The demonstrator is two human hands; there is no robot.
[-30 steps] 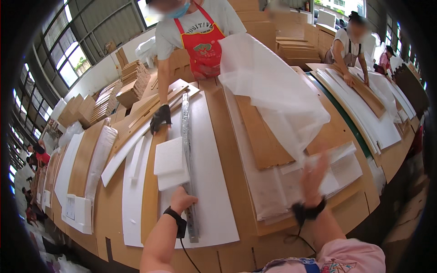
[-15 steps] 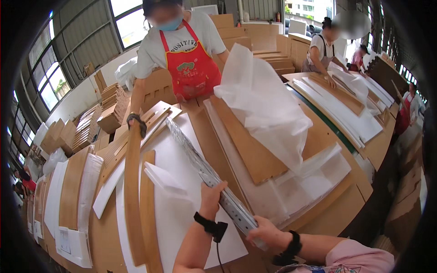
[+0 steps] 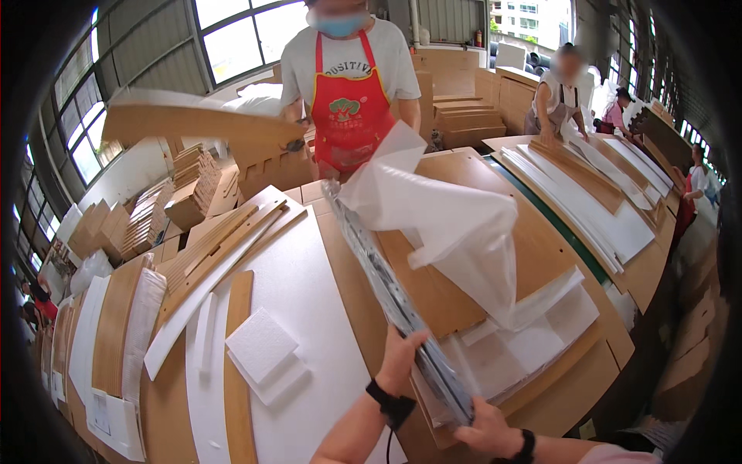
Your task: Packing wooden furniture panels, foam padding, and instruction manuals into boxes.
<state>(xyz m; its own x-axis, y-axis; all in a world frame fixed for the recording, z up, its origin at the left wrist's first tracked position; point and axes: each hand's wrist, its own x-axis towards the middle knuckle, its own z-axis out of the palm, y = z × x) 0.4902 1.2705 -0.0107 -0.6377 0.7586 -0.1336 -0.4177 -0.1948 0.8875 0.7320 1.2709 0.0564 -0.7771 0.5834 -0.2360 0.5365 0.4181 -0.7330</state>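
My left hand (image 3: 399, 357) is closed around a long bundle of metal drawer slides (image 3: 373, 271) in clear plastic wrap. Its lower end is gripped by my right hand (image 3: 488, 429). The bundle slants away from me, its far end close to the person in a red apron. Just right of it lies a brown wooden panel (image 3: 533, 255), partly covered by a crumpled sheet of white foam wrap (image 3: 456, 209). To its left is a large white panel (image 3: 309, 325) with square white foam pieces (image 3: 263, 348) and a narrow brown board (image 3: 238, 371) beside them.
Across the table a person in a red apron (image 3: 348, 116) holds a long brown board (image 3: 193, 124) raised at the left. Stacked boards (image 3: 124, 332) line the left side. A second person (image 3: 553, 100) handles panels at the right table (image 3: 576, 193). Cardboard stacks stand behind.
Both my hands and the drawer slides have moved right. The person opposite has lifted a long brown board off the panels and swung it up leftward. The foam pieces now lie flatter on the panel.
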